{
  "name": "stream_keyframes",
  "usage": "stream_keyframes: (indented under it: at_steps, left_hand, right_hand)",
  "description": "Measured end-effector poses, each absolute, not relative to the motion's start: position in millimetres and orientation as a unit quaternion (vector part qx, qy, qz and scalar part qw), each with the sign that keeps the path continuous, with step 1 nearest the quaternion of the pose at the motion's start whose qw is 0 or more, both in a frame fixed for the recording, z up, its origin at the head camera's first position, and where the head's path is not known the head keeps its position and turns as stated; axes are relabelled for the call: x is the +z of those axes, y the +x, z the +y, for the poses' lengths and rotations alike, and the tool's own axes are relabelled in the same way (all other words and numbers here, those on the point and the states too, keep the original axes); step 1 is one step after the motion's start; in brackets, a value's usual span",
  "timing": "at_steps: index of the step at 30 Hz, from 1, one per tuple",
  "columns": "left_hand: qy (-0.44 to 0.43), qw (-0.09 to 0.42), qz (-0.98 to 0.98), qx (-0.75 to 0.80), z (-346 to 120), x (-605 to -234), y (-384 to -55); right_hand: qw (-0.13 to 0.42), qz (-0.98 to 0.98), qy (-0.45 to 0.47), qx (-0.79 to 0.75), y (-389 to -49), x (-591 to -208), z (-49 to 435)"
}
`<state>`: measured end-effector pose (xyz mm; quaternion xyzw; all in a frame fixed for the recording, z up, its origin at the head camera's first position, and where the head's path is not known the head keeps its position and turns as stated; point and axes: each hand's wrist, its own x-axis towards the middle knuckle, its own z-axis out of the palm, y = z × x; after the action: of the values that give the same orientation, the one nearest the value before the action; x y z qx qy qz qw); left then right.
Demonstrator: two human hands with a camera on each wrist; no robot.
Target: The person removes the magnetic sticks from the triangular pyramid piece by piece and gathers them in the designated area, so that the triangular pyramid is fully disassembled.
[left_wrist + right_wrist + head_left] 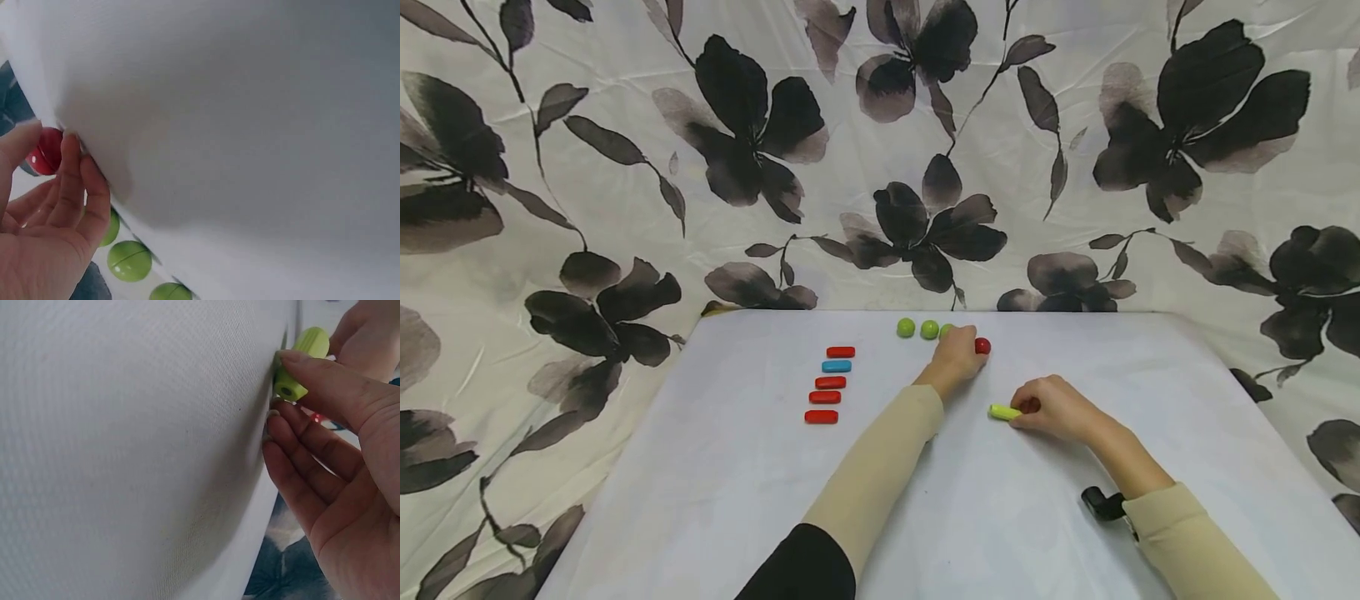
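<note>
My left hand [957,353] is at the back of the white table, its thumb and fingers pinching a shiny red ball [982,345]. The left wrist view shows that red ball [47,150] between the thumb and fingertips. Beside this hand is a row of green balls [929,330], one partly hidden behind the fingers. Nearer and to the right, my right hand [1054,408] pinches a short yellow-green cylinder [1002,412] at the tabletop. Ribbed sides and a hole in one end show on the cylinder [301,362] in the right wrist view.
Left of the hands, several red bars [824,397] and one blue bar [837,366] lie in a column on the white table [722,500]. A floral cloth [917,150] hangs behind the table's back edge. My left forearm crosses the table's middle.
</note>
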<state>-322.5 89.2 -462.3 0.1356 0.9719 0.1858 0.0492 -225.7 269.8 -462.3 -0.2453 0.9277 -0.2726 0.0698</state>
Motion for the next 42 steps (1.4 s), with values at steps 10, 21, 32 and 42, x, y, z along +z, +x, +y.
stream_keyframes:
  at_steps: [10,21,32,42]
  left_hand:
    - [0.259,0.067,0.946,0.185,56,-445,-307]
    - [0.436,0.161,0.849,0.251,33,-454,-269]
    - [0.382,0.142,0.864,0.294,4,-454,-250]
    - [0.303,0.158,0.871,0.352,-103,-455,-220]
  right_hand:
    - [0.072,0.928,-0.240,-0.275,-229,-464,268]
    - [0.079,0.912,-0.270,-0.297,-227,-462,260]
    - [0.095,0.900,-0.283,-0.317,-223,-460,254]
    - [0.107,0.903,-0.273,-0.316,-217,-462,258]
